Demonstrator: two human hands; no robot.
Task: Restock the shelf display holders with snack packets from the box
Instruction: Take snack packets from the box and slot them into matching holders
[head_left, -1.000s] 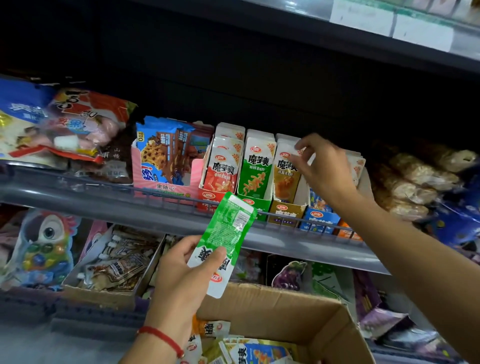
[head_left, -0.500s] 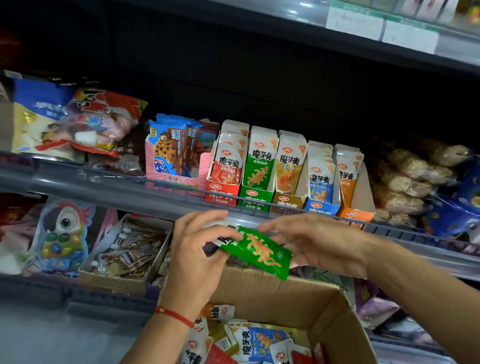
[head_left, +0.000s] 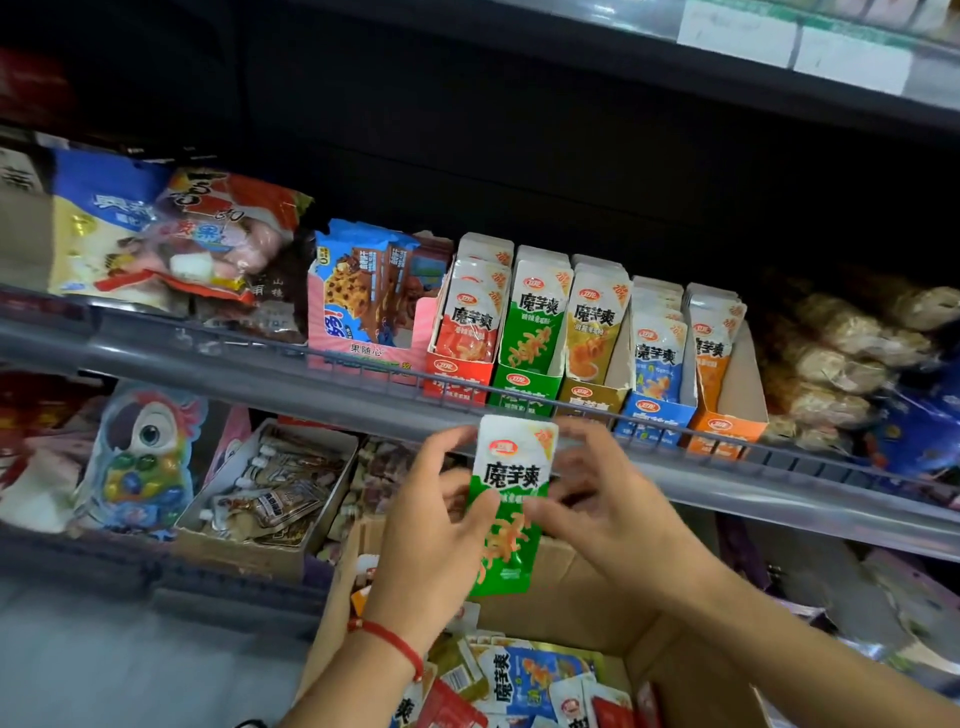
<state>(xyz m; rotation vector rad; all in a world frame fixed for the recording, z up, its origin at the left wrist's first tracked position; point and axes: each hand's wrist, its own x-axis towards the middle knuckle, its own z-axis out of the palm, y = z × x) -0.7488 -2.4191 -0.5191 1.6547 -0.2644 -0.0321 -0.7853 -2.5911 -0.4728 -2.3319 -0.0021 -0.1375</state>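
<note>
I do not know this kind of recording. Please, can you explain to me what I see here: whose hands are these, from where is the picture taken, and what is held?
There is no robot. A person wears a camera on the head, looking forward and down, so you see that person's own hands. Both the left hand and the right hand hold one green snack packet, upright, in front of a shop shelf. On the shelf stand five coloured display holders; the green holder matches the packet. Below is an open cardboard box with more packets inside.
</note>
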